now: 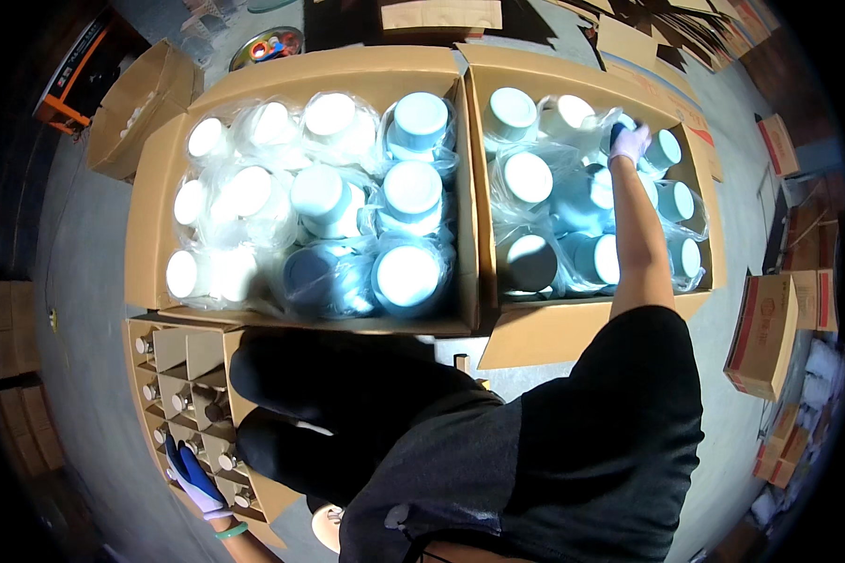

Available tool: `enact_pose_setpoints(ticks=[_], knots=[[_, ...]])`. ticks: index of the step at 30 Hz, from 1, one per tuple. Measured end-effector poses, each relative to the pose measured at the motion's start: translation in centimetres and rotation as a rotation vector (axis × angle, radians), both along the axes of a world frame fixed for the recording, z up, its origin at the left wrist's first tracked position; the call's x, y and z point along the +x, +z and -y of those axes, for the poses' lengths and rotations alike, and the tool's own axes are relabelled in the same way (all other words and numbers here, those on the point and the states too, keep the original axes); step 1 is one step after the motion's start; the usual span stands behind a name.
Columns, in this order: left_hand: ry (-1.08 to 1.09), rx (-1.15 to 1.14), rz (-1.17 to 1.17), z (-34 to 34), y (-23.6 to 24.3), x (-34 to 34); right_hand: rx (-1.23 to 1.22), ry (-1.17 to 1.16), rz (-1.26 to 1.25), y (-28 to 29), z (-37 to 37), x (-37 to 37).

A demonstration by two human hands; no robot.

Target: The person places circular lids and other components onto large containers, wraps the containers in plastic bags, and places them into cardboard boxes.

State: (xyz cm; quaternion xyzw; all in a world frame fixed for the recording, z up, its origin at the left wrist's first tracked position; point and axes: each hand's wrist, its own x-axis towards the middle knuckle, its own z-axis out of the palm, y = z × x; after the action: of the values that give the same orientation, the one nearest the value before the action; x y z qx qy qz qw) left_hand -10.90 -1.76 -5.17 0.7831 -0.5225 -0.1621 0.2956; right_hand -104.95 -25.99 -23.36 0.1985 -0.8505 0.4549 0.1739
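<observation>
My left hand (pixel 194 480), in a blue and pale lilac glove, lies with fingers stretched out over the near edge of a divided carton (pixel 261 502). Bottles with metallic tops (pixel 228 461) stand in several of its compartments. My right hand (pixel 631 144), gloved alike, reaches into the far part of the right carton (pixel 587 317). It is at a light-blue lidded container (pixel 624 122); its fingers are partly hidden and blurred, so a grip cannot be made out. Around it are more light-blue containers (pixel 665 148), some wrapped in clear plastic bags.
A larger open carton (pixel 145 246) beside it holds several rows of bagged white and pale-blue containers (pixel 411 188). Behind it to the left stand an open box (pixel 113 117) and a round metal tray (pixel 244 58) with small colourful items. Closed cartons (pixel 762 333) line the right side.
</observation>
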Motion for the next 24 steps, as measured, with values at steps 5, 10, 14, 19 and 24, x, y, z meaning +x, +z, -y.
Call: enact_pose_setpoints(ticks=[5,10,14,19,24], knots=[[-0.067,0.033,-0.095,2.7,-4.2,-0.5,0.033,0.908,0.009,8.4,0.2,8.0],[-0.085,0.073,-0.19,1.6,-3.7,-3.6,0.873,1.087,0.674,0.2,-0.1,12.3],[-0.024,0.108,-0.154,-1.2,-4.9,-1.8,0.486,1.117,1.004,0.2,-6.3,12.5],[0.082,0.115,-0.266,-1.1,-7.6,-0.3,0.221,0.879,0.848,-3.1,-1.6,6.1],[0.012,0.054,-0.099,-0.4,-4.3,-1.5,0.888,0.709,0.741,-9.6,4.0,3.2]])
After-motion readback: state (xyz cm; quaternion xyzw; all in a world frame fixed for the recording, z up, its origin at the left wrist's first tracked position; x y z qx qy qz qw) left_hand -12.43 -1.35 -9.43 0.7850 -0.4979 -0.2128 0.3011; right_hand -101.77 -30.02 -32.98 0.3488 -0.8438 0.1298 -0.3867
